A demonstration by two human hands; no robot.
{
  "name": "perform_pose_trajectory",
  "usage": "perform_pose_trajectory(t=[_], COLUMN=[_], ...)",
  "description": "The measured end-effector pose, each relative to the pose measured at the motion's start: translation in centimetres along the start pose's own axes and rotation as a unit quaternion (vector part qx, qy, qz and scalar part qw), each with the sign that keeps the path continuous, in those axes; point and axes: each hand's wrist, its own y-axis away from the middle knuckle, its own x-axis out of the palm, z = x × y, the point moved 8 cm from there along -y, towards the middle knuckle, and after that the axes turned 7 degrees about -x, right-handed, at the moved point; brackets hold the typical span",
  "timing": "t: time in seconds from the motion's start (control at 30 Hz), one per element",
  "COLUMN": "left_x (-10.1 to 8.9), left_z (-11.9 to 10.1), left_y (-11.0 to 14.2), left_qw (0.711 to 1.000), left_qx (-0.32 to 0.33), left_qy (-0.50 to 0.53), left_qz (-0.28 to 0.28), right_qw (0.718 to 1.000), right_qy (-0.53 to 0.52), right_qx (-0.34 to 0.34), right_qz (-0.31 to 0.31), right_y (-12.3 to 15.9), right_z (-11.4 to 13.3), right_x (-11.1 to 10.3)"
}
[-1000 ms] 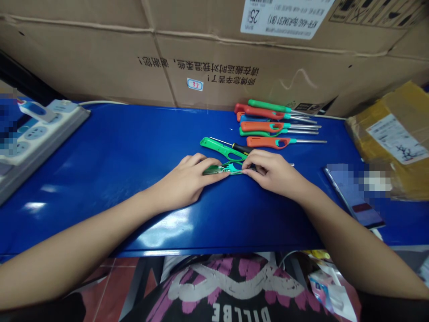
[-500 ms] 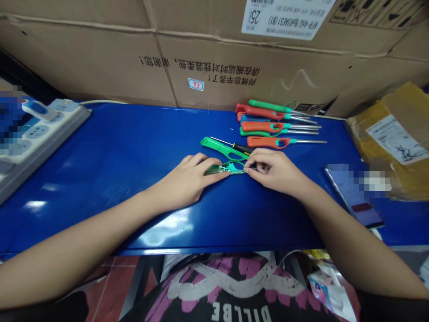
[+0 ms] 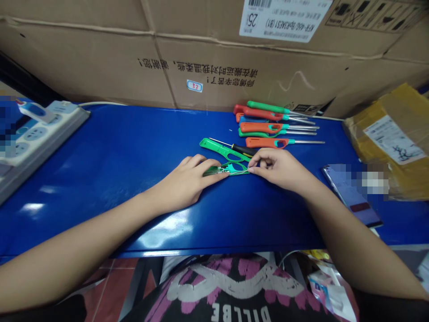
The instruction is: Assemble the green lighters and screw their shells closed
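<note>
A green long-nosed lighter point(image 3: 231, 168) with its inner parts showing lies on the blue table point(image 3: 117, 156). My left hand point(image 3: 189, 181) rests on the table, fingers pressed on the lighter's left end. My right hand point(image 3: 279, 167) pinches its right end with curled fingers. A separate green lighter shell point(image 3: 221, 150) and a black-handled screwdriver point(image 3: 239, 147) lie just behind my hands.
Several orange, green and blue lighters point(image 3: 268, 125) are stacked at the back, against big cardboard boxes point(image 3: 201, 53). A power strip point(image 3: 36, 134) sits at the left. A phone point(image 3: 351, 194) and a yellow parcel point(image 3: 389, 138) lie at the right.
My right hand has slid slightly to the right along the lighter. The left hand has stayed put.
</note>
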Motion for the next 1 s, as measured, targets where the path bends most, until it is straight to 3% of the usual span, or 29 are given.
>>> perform_pose_trajectory(t=[0.27,0.47,1.0], left_x=[0.0,0.0,-0.1], left_z=[0.1,0.3,-0.4], left_y=[-0.1,-0.1,-0.4], left_qw=[1.0,1.0,1.0], left_qx=[-0.006,-0.003,-0.009], left_qy=[0.009,0.021,-0.016], left_qz=[0.001,-0.002,0.01], right_qw=[0.998,0.999,0.993], right_qy=[0.045,0.041,0.103], right_qx=[-0.037,-0.011,-0.051], right_qz=[-0.038,-0.008,-0.019], right_y=[-0.2,0.0,0.1], right_z=[0.7,0.8,1.8], right_x=[-0.3,0.3,0.5])
